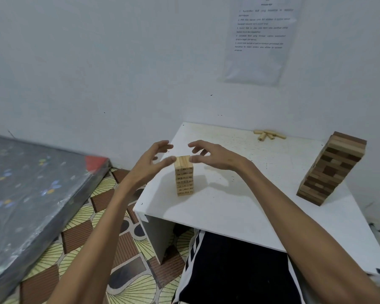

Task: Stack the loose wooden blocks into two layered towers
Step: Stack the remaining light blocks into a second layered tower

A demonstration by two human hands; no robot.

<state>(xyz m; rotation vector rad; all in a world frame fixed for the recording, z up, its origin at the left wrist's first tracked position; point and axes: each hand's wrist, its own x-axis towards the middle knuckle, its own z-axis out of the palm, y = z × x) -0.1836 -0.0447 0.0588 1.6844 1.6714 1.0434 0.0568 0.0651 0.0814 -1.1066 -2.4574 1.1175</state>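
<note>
Two hands up by the top of the small pale wooden block tower, one each side. My left hand sits on the tower's left w/ fingers spread wide and lightly bent, holding nothing. My right hand mirrors it on the right side, also wide and holding nothing. Both thumb tips are level w/ the top layer and right at its edges; can't tell if they touch the wood or sit just off it.

The tower stands upright near the front-left part of the white tabletop, approx. below my hands, w/ small dark markings on the block ends.

Well apart, at the table's right side, is a taller tower of mixed dark and light brown wooden blocks, which looks tilted in this wide view. At the back edge near the wall lie a few loose pale wooden blocks in a small heap.

A printed paper sheet hangs on the wall above. Left of the table: patterned floor and a dark plastic-wrapped mattress.
</note>
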